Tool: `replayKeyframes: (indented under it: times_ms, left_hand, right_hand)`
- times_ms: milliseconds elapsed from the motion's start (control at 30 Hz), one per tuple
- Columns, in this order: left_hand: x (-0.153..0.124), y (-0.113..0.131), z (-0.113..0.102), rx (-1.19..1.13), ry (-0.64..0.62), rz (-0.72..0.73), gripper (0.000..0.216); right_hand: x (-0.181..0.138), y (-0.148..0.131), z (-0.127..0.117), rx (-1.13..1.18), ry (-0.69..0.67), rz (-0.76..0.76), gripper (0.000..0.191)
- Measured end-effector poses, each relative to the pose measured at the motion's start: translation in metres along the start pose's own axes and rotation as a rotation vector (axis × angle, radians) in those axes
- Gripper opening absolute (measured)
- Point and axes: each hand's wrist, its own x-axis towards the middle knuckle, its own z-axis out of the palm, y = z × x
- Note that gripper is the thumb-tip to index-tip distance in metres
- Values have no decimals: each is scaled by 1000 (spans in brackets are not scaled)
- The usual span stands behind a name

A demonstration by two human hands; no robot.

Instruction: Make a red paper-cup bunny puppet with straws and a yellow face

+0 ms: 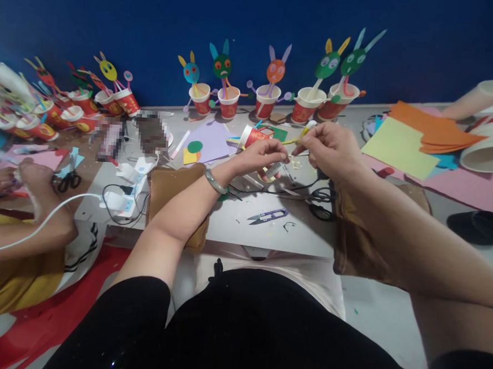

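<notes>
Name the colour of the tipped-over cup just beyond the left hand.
The tipped-over cup is red with gold markings; best seen in head view.

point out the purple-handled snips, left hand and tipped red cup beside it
Purple-handled snips (265, 216), head view: where blade meets handle
Left hand (262, 153), head view: its back
Tipped red cup (256, 135), head view: side wall

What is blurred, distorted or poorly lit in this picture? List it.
Head view, left edge: cups look smeared; head view, left of centre: mosaic patches hide two things; head view, lower right: the right arm looks stretched; head view, bottom: the shirt is nearly featureless black; head view, middle: what the left hand holds is hard to make out.
</notes>
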Motion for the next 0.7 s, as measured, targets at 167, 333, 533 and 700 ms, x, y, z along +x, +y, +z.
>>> replayKeyframes:
  times_ms: [167,333,533,700]
  left_hand:
    - [2,-3,0,12,21,6,14]
    - [-1,4,1,-3,61,-39,10]
    - [-6,19,8,-16,194,-75,12]
    - [-11,27,14,-76,260,-114,15]
  right_hand:
    - [3,4,-2,58,-10,10,41]
    - [1,19,-18,93,-114,42,39]
    - [-23,38,-53,-487,-321,90,27]
    - [-55,36,-49,-1225,-601,-55,36]
